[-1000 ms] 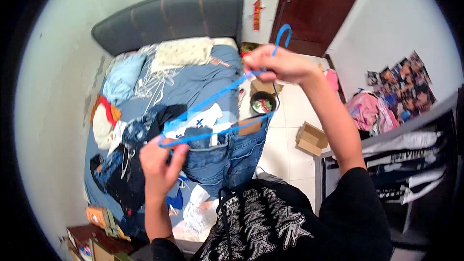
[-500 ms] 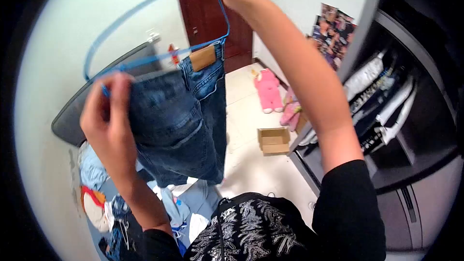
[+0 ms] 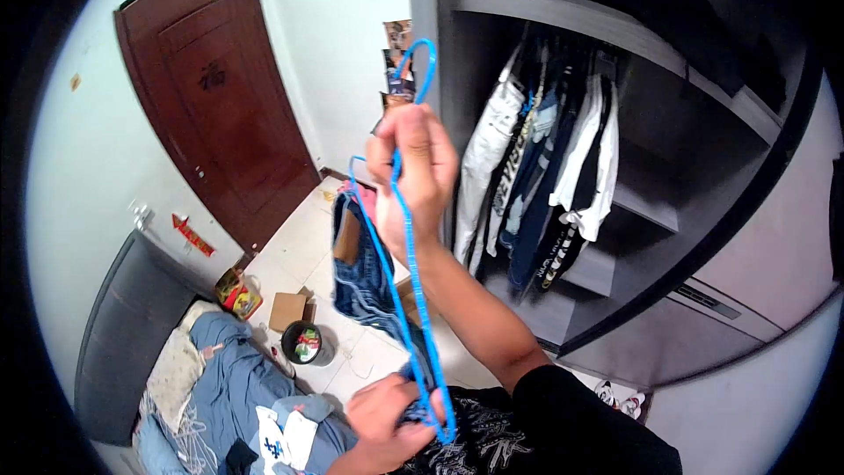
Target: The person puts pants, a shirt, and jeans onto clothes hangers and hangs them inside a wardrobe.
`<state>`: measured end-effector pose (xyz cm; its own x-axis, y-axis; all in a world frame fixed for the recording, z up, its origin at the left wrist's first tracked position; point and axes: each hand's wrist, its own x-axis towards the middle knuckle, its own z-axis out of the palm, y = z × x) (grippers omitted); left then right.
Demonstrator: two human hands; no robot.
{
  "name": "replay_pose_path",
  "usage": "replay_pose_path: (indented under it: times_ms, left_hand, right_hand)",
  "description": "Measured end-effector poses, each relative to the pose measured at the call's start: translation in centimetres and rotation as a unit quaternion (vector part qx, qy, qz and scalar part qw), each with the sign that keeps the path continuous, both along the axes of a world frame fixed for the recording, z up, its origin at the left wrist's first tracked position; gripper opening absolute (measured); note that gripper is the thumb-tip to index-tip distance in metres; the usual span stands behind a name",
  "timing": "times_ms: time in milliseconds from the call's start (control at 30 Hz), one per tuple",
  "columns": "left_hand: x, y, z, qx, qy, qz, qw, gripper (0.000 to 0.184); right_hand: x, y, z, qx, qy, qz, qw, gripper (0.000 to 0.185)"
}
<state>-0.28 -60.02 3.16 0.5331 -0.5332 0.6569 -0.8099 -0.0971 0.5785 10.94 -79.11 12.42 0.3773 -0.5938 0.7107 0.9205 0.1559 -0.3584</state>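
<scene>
My right hand [image 3: 413, 171] is closed round the neck of a blue hanger [image 3: 418, 295], just below its hook, which points up. Blue jeans [image 3: 360, 277] with a tan waist patch hang along the hanger's lower bar. Low in the view, my left hand [image 3: 387, 413] pinches the hanger's near end together with the jeans' waist. Part of the jeans is hidden behind the hanger and my right forearm.
An open wardrobe [image 3: 637, 237] at the right holds hanging clothes [image 3: 527, 167]. A dark red door [image 3: 211, 88] stands at the back left. On the floor are a bin [image 3: 303, 343] and a cardboard box [image 3: 288, 310]. The bed [image 3: 224, 378] is at lower left.
The view has swung right, from the bed to the wardrobe. The hanger and jeans came along in both hands, and the hanger is now seen nearly edge-on.
</scene>
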Motion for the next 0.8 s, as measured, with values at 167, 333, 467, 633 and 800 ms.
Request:
replay_pose_path:
  times_ms: [167,333,467,633,800]
  left_hand:
    - [1.6,-7.0,-1.2,-0.059,0.013,-0.205,0.977,0.027]
    - [4.2,-11.2,-1.2,-0.020,0.073,-0.305,0.949,0.029]
    - [7.3,-13.9,-1.2,-0.012,0.056,-0.372,0.926,0.031]
    - [12.4,-16.5,-0.9,-0.040,0.046,-0.479,0.876,0.043]
    - [20.8,-20.0,-3.5,-0.111,0.125,-0.281,0.945,0.038]
  right_hand:
    - [-2.4,-7.3,-2.6,0.037,-0.038,-0.066,0.996,0.027]
    - [-2.5,-12.8,-4.4,0.043,0.003,-0.132,0.990,0.032]
    - [-1.0,-15.3,-3.1,0.030,-0.009,-0.143,0.989,0.035]
    - [1.3,-18.3,0.5,0.009,-0.102,-0.169,0.980,0.036]
    - [3.0,-22.8,3.7,-0.059,-0.141,-0.322,0.934,0.038]
